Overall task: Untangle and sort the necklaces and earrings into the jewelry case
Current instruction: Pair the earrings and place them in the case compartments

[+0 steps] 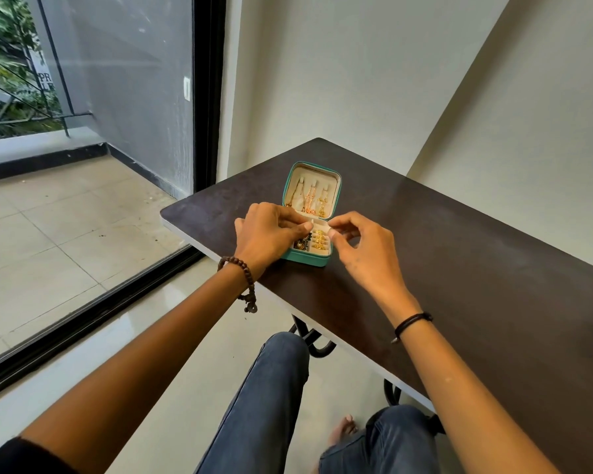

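The left hand [271, 230] and right hand [360, 248] meet over the hinge line of a small teal zip-around jewelry case [307, 260]. Each has thumb and forefinger pressed together, and whatever they pinch is too fine to make out. Thin gold necklaces [310, 196] hang in the case's open cream-lined lid. In its base, between the hands, small gold pieces [319, 239] sit in padded rolls, with dark beads [302, 242] just left of them. A dark brown tabletop [459, 268] lies under the case.
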Available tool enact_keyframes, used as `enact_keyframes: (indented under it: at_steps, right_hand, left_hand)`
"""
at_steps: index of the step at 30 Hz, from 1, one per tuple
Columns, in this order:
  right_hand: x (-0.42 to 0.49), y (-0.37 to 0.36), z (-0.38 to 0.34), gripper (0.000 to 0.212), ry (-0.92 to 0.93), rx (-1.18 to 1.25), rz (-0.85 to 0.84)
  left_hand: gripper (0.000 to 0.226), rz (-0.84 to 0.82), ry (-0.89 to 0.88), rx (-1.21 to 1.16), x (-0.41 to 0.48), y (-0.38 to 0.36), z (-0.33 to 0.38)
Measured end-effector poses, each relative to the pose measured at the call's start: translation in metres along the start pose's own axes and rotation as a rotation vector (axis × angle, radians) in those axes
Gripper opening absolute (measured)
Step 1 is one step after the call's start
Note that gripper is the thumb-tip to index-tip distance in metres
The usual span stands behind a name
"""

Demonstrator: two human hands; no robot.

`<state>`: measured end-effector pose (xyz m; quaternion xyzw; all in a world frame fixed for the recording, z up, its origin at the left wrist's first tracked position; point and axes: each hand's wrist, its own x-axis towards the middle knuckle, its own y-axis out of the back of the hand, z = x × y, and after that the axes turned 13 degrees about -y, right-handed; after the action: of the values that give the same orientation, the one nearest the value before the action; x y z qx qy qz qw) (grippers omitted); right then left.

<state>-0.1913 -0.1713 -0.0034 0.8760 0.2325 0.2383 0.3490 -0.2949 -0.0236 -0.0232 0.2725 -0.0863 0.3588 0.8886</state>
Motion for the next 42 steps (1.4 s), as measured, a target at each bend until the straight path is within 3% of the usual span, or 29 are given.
enact_keyframes:
  at_steps: [7,18,32,42]
  right_hand:
    - [-0.007,0.005,0.001,0.012,-0.005,0.031,0.007]
    - [-0.011,0.008,0.008,0.010,-0.009,0.036,0.021]
    - [-0.015,0.008,0.011,0.010,-0.026,0.030,0.009]
    - [-0.016,0.001,0.010,0.012,-0.024,0.050,-0.019]
  left_hand:
    - [0.024,0.019,-0.063,0.210,0.000,-0.007,-0.006]
    - [0.025,0.036,-0.100,0.246,-0.005,-0.016,-0.009]
    - [0.036,0.100,-0.101,0.465,-0.013,-0.017,0.001]
    - [0.022,0.185,-0.106,0.334,-0.021,-0.002,-0.006]
